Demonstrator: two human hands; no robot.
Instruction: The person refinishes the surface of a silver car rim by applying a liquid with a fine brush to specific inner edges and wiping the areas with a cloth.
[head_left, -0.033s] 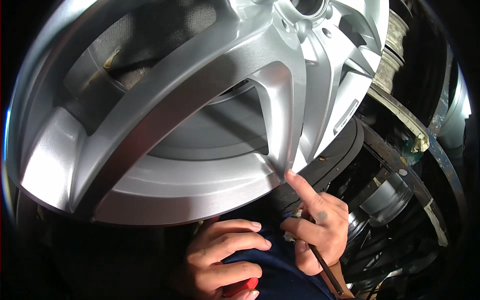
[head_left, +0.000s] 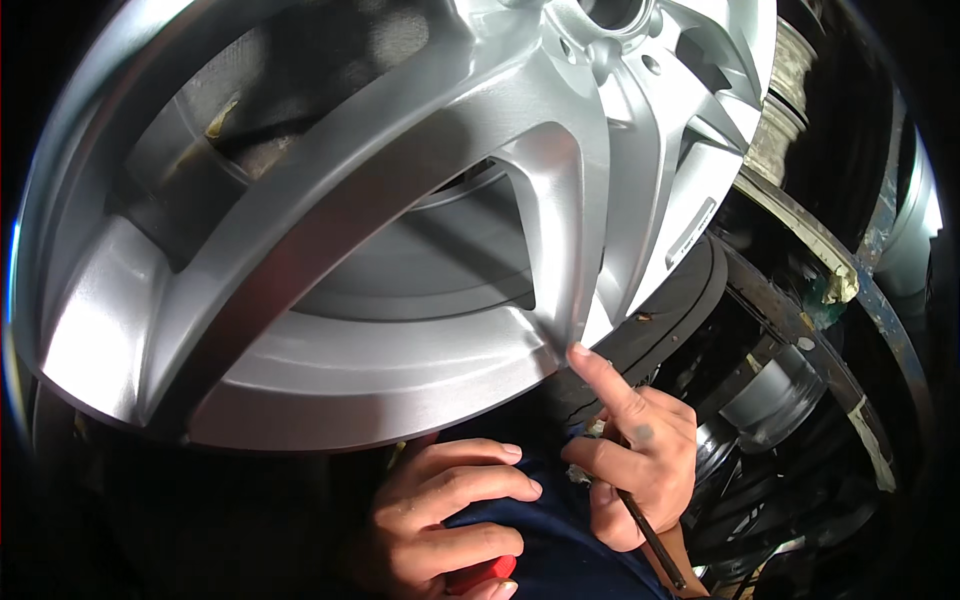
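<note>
The person's right hand (head_left: 640, 455) is pointing upward, its index finger extending and its tip touching the silver wheel (head_left: 390, 400) at the foot of a spoke (head_left: 578, 240), close to the outer edge. Its other fingers are curling around a thin dark rod (head_left: 652, 540), which is slanting down past the wrist. Just left of it, the left hand (head_left: 440, 510) is bending its fingers and gripping a red object (head_left: 482, 574), mostly hidden in the palm. Dark blue cloth (head_left: 565, 535) is lying between the two hands.

The wheel is filling the space above both hands and reaching far to their left. Its lit face is showing a largely even silver finish; how much work is done there, and how much is remaining, cannot be told. Beyond the right hand, up and to the right, a black rubber ring (head_left: 690, 300) is sitting under the wheel's edge. Farther right, a curved metal frame (head_left: 890, 345) is standing near another silver wheel part (head_left: 775, 400).
</note>
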